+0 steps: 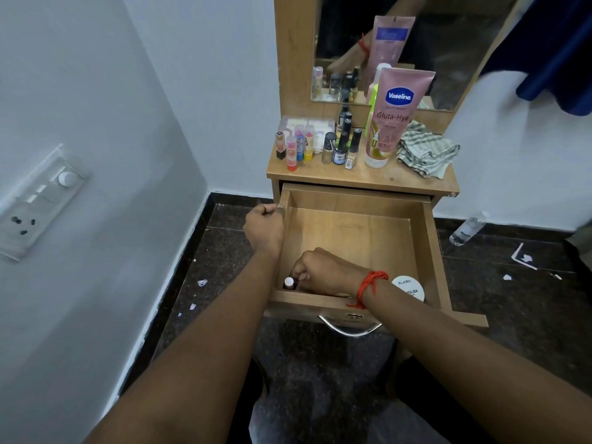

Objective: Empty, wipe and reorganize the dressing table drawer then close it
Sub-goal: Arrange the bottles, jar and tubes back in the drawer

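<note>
Presently the drawer (pixel 352 232) stands open, left hand (pixel 264 224) gripping its left wall, right hand (pixel 315 270) closed on a small bottle (pixel 289 282) at its front-left corner; a careless lift risks knocking the white jar (pixel 408 288) at its front-right.

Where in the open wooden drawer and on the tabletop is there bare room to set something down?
Most of the wooden drawer floor is bare, from its back wall forward. Its front edge is crowded: the right hand on a small white-capped bottle, plus a round white jar. The tabletop offers only its front strip, before the bottles and checked cloth.
</note>
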